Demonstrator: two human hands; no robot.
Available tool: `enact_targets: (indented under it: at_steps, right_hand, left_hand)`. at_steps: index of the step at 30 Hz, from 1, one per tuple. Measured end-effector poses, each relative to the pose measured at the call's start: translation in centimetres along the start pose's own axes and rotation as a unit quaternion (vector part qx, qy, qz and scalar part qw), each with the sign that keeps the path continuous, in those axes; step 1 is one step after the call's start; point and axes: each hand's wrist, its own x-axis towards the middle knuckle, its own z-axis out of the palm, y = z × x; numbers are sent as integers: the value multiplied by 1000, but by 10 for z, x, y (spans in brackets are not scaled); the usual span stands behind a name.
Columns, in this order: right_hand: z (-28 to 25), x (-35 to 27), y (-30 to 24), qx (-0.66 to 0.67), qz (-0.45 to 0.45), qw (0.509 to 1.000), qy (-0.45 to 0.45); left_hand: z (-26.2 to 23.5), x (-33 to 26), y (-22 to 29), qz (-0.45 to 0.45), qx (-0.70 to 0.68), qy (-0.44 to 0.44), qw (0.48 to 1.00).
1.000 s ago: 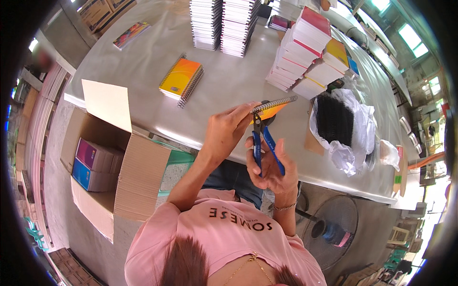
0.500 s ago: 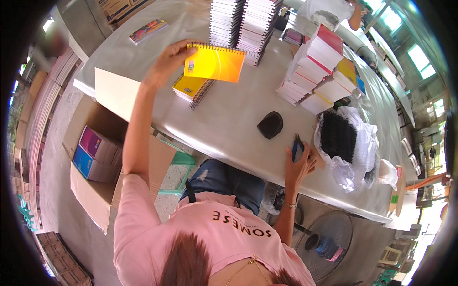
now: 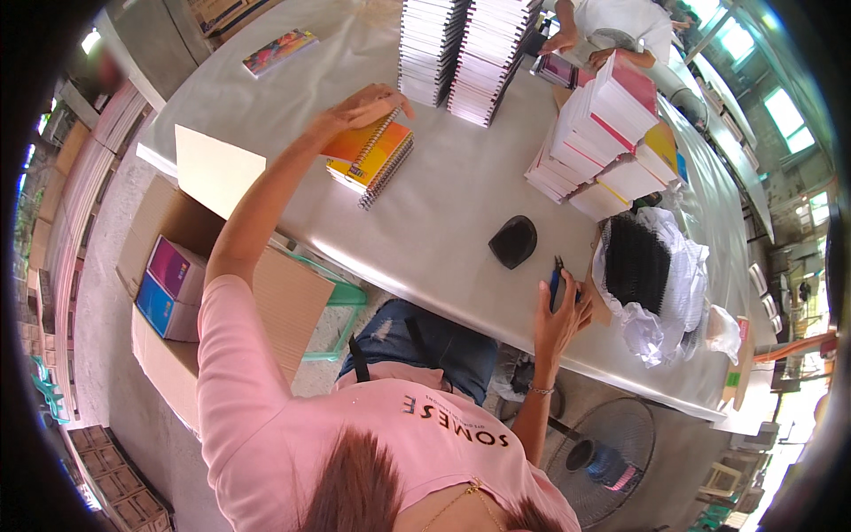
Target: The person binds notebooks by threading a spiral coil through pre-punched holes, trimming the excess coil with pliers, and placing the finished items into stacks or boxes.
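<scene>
My left hand (image 3: 370,108) is closed on a spiral notebook (image 3: 344,146) with an orange cover, over the far left part of the table. That notebook lies on or just above a small pile of yellow spiral notebooks (image 3: 392,161); whether it touches them I cannot tell. My right hand (image 3: 562,317) rests near the table's front edge, its fingers curled around the handles of blue-handled pliers (image 3: 556,278). The pliers' jaws point away from me. A dark rounded pad (image 3: 513,242) lies on the table left of the pliers.
Tall stacks of spiral-bound books (image 3: 483,66) stand at the back. Red-edged book blocks (image 3: 603,124) and black wire coils in white plastic (image 3: 636,266) are to the right. An open carton (image 3: 164,372) holds notebooks at left. Across the table, a co-worker's hands (image 3: 560,37) show.
My left hand has brought the notebook down and turned it onto the yellow pile. The right hand stays at the pliers. The co-worker's hands have come into view at the back.
</scene>
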Motion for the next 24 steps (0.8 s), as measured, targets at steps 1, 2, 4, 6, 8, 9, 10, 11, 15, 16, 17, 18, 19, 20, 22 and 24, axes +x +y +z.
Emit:
enact_targets:
  at_steps: [1,2,4,6,8,9,10,11,15,16,17,18,19,20,22,24]
  right_hand:
    - [0,0,0,0,1,1000,-2]
    - [-1,0,-1,1,1,1000,-5]
    - [-1,0,-3,-1,1,1000,-11]
    - [-1,1,-4,-6,3,1000,-17]
    - [-1,0,-2,-1,-8,1000,-7]
    - [-1,0,-1,0,-12,1000,1]
    - [-2,-1,-1,-2,-10,1000,1]
    - [-2,0,-1,-3,-9,1000,-1]
    - [-3,0,-3,7,0,1000,-15]
    - [-2,-1,-3,8,-4,1000,-13]
    - [-1,-2,-3,8,-6,1000,-11]
    - [-1,-3,-2,8,-7,1000,-9]
    - [-1,-3,-2,11,-9,1000,-4]
    - [-2,-2,-3,13,-11,1000,1]
    - [-4,-3,-3,22,-9,1000,10]
    - [-8,0,-1,32,-1,999,30]
  left_hand:
    - [9,-1,3,-16,1,2,1000]
    - [15,-3,5,-34,4,4,999]
    - [23,-3,5,-4,-6,-16,1000]
    - [30,-4,6,11,10,-28,1000]
    - [38,-3,5,17,51,-28,998]
    - [40,-1,3,29,53,-21,998]
    - [44,1,2,41,54,-13,998]
    - [46,2,-1,50,56,-6,997]
    - [53,2,-18,78,103,29,991]
    - [54,2,-21,79,103,26,991]
    - [54,2,-22,81,103,22,991]
    - [54,3,-23,81,100,18,992]
    - [55,3,-23,81,97,15,992]
    - [56,5,-22,83,94,11,992]
    - [56,5,-21,72,88,-3,993]
    - [56,12,-19,73,88,-8,993]
